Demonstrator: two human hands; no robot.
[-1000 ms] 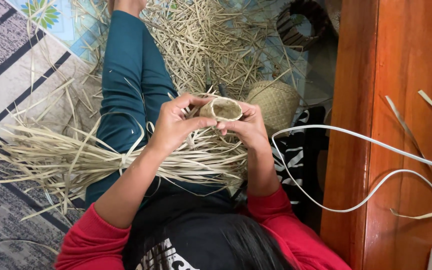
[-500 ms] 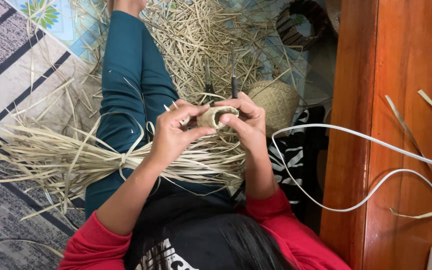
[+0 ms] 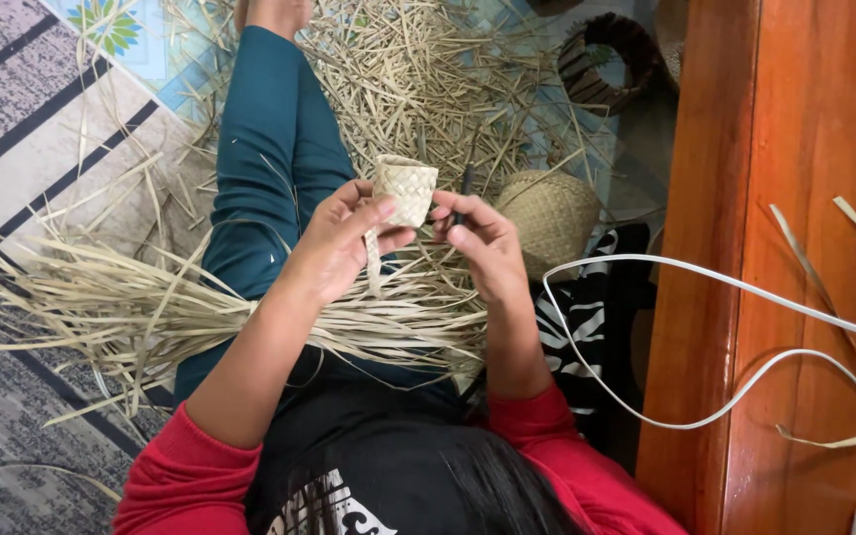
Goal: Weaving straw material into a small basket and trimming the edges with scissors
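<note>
While the person sits on the floor with legs stretched out, the scene lists from largest to smallest as follows.

Floor: a patterned mat (image 3: 42, 149) in grey, cream and blue covers it, strewn with dry straw.
Wooden furniture: a reddish-brown wooden panel (image 3: 804, 119) fills the right side; loose pale strips lie on it.
Teal trouser leg: the leg (image 3: 274, 159) runs from the lap toward the top edge of the mat.
Straw bundle: a long sheaf of pale strips (image 3: 141, 307) lies across the lap, fanning out toward the left edge of the mat.
Straw heap: a loose pile of cut strips (image 3: 438, 89) lies on the floor beyond the hands.
White cord: a thin white cable (image 3: 705, 282) loops from beside the right forearm across the wooden panel.
Dark ring: a dark woven ring (image 3: 611, 59) sits on the floor near the top, by the wood.
Round basket: a finished domed woven piece (image 3: 547, 213) rests on the floor just right of the right hand.
Left hand: the left hand (image 3: 344, 243) is closed on the small basket, thumb pressed on its side.
Right hand: the right hand (image 3: 478, 243) pinches a thin dark tool (image 3: 465, 188), fingertips just beside the small basket.
Small basket: a small woven cup (image 3: 405, 188) is held above the lap, between both hands, with one loose strip hanging down.
</note>
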